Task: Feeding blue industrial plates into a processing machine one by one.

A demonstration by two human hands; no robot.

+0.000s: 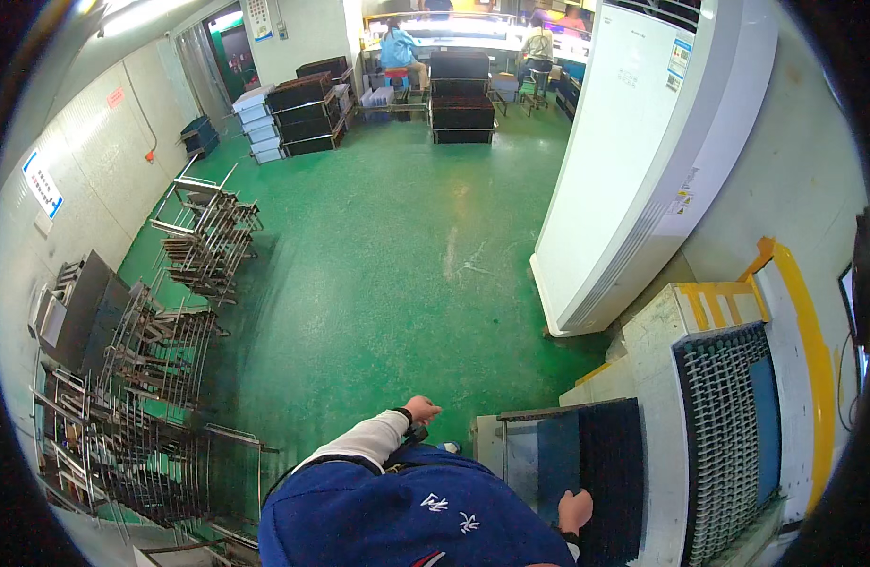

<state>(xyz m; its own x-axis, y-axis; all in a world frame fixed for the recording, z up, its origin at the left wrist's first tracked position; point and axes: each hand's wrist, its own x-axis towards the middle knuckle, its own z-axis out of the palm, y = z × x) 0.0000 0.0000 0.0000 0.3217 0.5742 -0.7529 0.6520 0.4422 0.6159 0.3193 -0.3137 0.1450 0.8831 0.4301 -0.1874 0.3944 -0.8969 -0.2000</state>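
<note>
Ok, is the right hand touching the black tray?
Cannot tell. The head view looks down with the right hand overlapping the black tray, so neither contact nor a gap shows plainly.

Two white characters (436,505) could be read at six o'clock, on the dark blue garment (350,515). The wall (87,142) carried a blue-edged sign (43,184) toward nine-thirty and a pink one at ten. Toward two o'clock, labels (679,59) stood on the white cabinet (614,123), too small for reading.
</note>
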